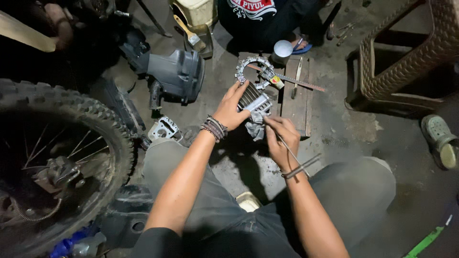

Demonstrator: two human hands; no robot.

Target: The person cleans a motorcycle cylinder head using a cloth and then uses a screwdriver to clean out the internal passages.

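Note:
My left hand (231, 111) grips a finned metal engine cylinder (254, 99) over the concrete floor, bead bracelets on its wrist. My right hand (282, 138) pinches a thin metal rod (297, 160) whose tip rests at the cylinder's lower edge, where a grey rag (256, 129) hangs. Just beyond the cylinder, a toothed metal ring (252, 71) lies on a wooden board (295, 102), with a long flat file (299, 82) across it.
A knobby motorcycle wheel (57, 153) fills the left. A grey plastic airbox (178, 74) and a small metal part (163, 129) lie left of my hands. Another person sits opposite beside a white cup (282, 49). A woven plastic stool (406, 57) stands right, a shoe (442, 141) near it.

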